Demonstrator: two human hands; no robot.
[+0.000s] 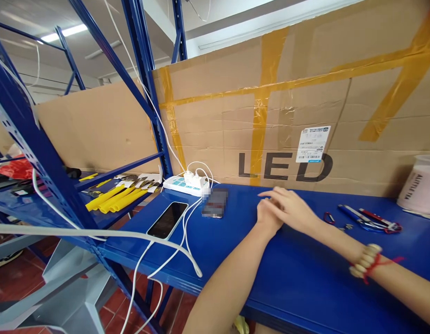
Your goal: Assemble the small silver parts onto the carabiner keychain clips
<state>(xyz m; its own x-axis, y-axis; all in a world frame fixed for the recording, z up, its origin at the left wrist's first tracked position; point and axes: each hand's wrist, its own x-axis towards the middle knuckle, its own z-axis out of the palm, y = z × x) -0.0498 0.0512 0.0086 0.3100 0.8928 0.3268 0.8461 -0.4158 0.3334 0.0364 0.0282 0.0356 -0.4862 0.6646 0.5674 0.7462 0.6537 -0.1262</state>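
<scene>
My left hand (266, 218) rests near the back of the blue shelf top (298, 273), its fingers mostly hidden beneath my right hand. My right hand (287, 202) lies across it, fingers stretched out to the left, with nothing seen in them. A beaded bracelet (366, 260) with red cord circles the right wrist. Left of the hands are a dark phone (215, 203), partly blurred, and a phone with a pale edge (169, 220). To their right lie a small red carabiner (329, 218), blue-handled pliers (361, 218) and a red tool (381, 220).
A white power strip (185, 184) holds plugged chargers with white cables (185, 227) trailing over the shelf edge. Taped cardboard (215, 134) marked LED stands behind. A cup-shaped container (420, 190) is at the right. Blue uprights (44, 139) and yellow-handled tools (117, 198) are left.
</scene>
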